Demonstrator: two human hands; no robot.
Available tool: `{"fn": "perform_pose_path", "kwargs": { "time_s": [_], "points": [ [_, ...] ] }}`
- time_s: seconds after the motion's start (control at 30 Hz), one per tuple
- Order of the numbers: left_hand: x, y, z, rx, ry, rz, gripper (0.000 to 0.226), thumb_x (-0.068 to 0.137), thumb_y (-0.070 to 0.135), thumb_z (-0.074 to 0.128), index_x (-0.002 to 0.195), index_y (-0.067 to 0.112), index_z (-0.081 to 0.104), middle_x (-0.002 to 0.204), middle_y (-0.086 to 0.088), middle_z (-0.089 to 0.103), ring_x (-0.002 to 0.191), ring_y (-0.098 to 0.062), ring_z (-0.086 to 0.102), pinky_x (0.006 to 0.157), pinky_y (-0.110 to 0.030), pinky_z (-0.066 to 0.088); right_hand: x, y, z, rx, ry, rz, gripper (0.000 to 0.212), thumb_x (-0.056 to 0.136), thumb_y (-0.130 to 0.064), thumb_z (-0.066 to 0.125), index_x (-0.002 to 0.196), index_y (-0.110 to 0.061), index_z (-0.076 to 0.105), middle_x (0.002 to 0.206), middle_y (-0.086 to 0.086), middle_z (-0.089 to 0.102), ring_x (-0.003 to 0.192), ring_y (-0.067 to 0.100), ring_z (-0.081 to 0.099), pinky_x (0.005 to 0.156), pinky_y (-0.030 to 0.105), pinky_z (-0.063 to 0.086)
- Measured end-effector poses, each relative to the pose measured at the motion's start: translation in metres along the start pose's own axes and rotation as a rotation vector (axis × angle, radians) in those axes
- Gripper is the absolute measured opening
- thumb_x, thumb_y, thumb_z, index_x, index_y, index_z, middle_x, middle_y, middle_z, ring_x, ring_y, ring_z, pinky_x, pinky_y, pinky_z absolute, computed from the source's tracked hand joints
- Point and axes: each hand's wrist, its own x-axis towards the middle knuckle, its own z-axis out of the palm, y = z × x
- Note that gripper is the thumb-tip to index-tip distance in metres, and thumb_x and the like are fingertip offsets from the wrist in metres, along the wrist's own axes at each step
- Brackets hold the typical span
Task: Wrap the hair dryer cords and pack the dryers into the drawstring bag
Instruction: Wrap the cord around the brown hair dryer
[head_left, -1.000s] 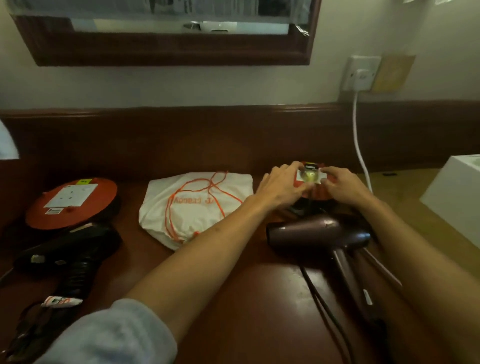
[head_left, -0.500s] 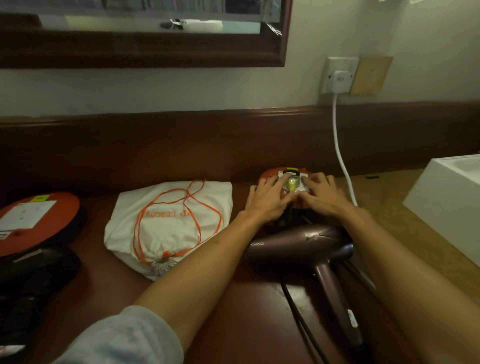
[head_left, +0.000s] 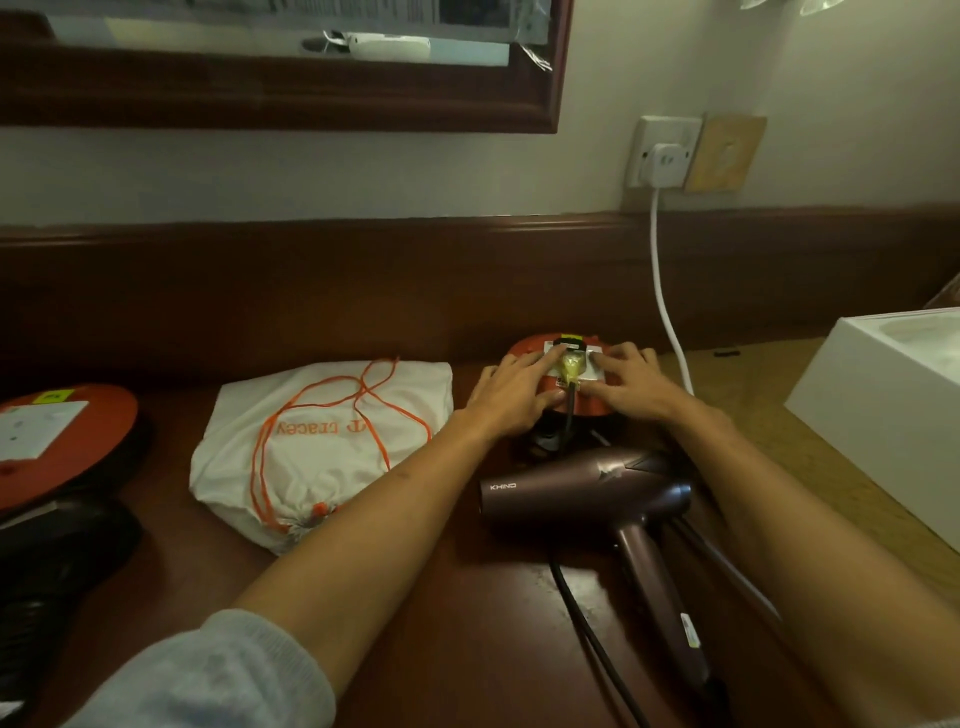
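1. Dark wooden tabletop (head_left: 467, 649) against a pale wall, below a framed mirror (head_left: 280, 62); a wall socket (head_left: 662, 150) carries a white plug and white cable (head_left: 662, 291) running down toward the tabletop.
2. Orange socket reel (head_left: 558, 384), at the back of the tabletop; a yellowish plug (head_left: 569, 364) sits in its white faceplate, with a black cord (head_left: 587, 618) leading away toward the viewer.
3. Left hand (head_left: 511, 397): laid on the reel, fingers fairly straight, forefinger reaching to the plug; whether it pinches the plug cannot be told.
4. Right hand (head_left: 631, 384): resting on the faceplate just beside the plug, fingers extended, apparently holding nothing.
5. Mauve hair dryer (head_left: 587, 496), lying on its side just in front of the reel, handle toward the viewer; cord not yet wrapped.
6. White drawstring bag (head_left: 322, 447) with orange strings, lying left of the reel, mouth gathered, well apart from the dryer.
7. Second orange reel (head_left: 62, 436) and a black dryer (head_left: 57, 556), far left, partly out of frame.
8. Risk, judged: pulling by the cord rather than the plug body could strain the cable; an unsteadied reel may lift or slide; loose cord may snag the dryer and drag it.
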Motion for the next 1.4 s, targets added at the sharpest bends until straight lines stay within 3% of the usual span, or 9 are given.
{"fn": "perform_pose_path", "kwargs": {
  "time_s": [0.23, 0.33, 0.53, 0.7, 0.87, 1.07, 1.17, 1.3, 1.4],
  "points": [
    [-0.007, -0.020, 0.025, -0.220, 0.188, -0.064, 0.085, 0.094, 0.059, 0.056, 0.160, 0.020, 0.019, 0.168, -0.003, 0.012, 0.153, -0.022, 0.013, 0.121, -0.044, 0.022, 0.023, -0.027, 0.005, 0.115, 0.180, 0.070, 0.077, 0.088, -0.068, 0.056, 0.149, -0.023, 0.044, 0.151, 0.012, 0.041, 0.142, 0.033, 0.033, 0.115, 0.058, 0.023],
    [-0.001, -0.029, 0.028, -0.227, 0.154, -0.095, 0.092, 0.091, 0.068, 0.054, 0.160, 0.017, 0.021, 0.166, -0.005, 0.023, 0.153, -0.021, 0.021, 0.123, -0.044, 0.024, 0.030, -0.037, 0.013, 0.011, 0.258, 0.051, 0.071, 0.085, -0.061, 0.063, 0.139, -0.017, 0.051, 0.141, 0.011, 0.048, 0.132, 0.033, 0.043, 0.109, 0.057, 0.031],
    [-0.002, -0.032, 0.034, -0.243, 0.162, -0.079, 0.093, 0.092, 0.069, 0.050, 0.161, 0.017, 0.016, 0.168, -0.003, 0.019, 0.155, -0.019, 0.014, 0.122, -0.040, 0.018, 0.040, -0.040, 0.003, -0.112, 0.158, 0.110, 0.062, 0.086, -0.056, 0.065, 0.127, -0.011, 0.055, 0.140, 0.017, 0.046, 0.129, 0.036, 0.045, 0.108, 0.058, 0.038],
    [-0.003, -0.029, 0.029, -0.161, 0.121, -0.099, 0.092, 0.093, 0.072, 0.043, 0.162, 0.019, 0.012, 0.170, -0.004, 0.009, 0.156, -0.020, -0.003, 0.125, -0.048, 0.012, 0.035, -0.045, -0.006, -0.089, 0.168, 0.078, 0.042, 0.084, -0.054, 0.067, 0.096, -0.016, 0.055, 0.117, 0.014, 0.060, 0.101, 0.030, 0.060, 0.086, 0.047, 0.054],
    [-0.005, -0.024, 0.018, -0.058, 0.079, -0.167, 0.095, 0.089, 0.079, 0.040, 0.162, 0.024, 0.013, 0.169, -0.011, -0.002, 0.155, -0.024, -0.015, 0.123, -0.046, 0.002, 0.027, -0.056, -0.017, 0.080, 0.182, 0.083, 0.051, 0.089, -0.044, 0.068, 0.122, -0.009, 0.050, 0.117, 0.011, 0.058, 0.100, 0.027, 0.063, 0.085, 0.044, 0.058],
    [-0.021, -0.029, -0.002, -0.263, 0.039, -0.256, 0.090, 0.086, 0.073, 0.056, 0.159, 0.030, 0.026, 0.168, -0.011, 0.017, 0.156, -0.027, 0.005, 0.123, -0.050, 0.014, 0.000, -0.082, -0.038, 0.229, 0.162, -0.042, 0.044, 0.089, -0.026, 0.073, 0.126, -0.007, 0.057, 0.107, 0.003, 0.063, 0.093, 0.016, 0.061, 0.084, 0.034, 0.055],
    [-0.055, -0.044, -0.025, -0.415, 0.158, -0.325, 0.077, 0.083, 0.055, 0.070, 0.151, 0.027, 0.045, 0.161, -0.008, 0.035, 0.151, -0.024, 0.027, 0.120, -0.043, 0.026, -0.015, -0.099, -0.027, 0.221, 0.175, -0.146, 0.059, 0.085, -0.020, 0.077, 0.137, -0.008, 0.053, 0.122, 0.007, 0.061, 0.105, 0.019, 0.060, 0.086, 0.029, 0.049],
    [-0.129, -0.043, -0.056, -0.465, 0.269, -0.362, 0.035, 0.092, 0.030, 0.069, 0.127, 0.022, 0.067, 0.124, 0.010, 0.062, 0.113, -0.008, 0.056, 0.092, -0.029, 0.043, -0.013, -0.130, -0.004, 0.055, 0.073, -0.241, 0.062, 0.085, -0.019, 0.076, 0.141, -0.009, 0.052, 0.138, 0.011, 0.058, 0.127, 0.028, 0.055, 0.101, 0.035, 0.046],
    [-0.167, -0.027, -0.061, -0.484, 0.204, -0.344, 0.024, 0.092, 0.032, 0.070, 0.115, 0.025, 0.071, 0.116, 0.010, 0.068, 0.111, -0.012, 0.061, 0.091, -0.031, 0.050, -0.006, -0.148, 0.018, -0.034, 0.009, -0.244, 0.049, 0.089, -0.016, 0.071, 0.135, -0.008, 0.057, 0.131, 0.012, 0.062, 0.120, 0.032, 0.059, 0.097, 0.039, 0.051]
  ]
}}
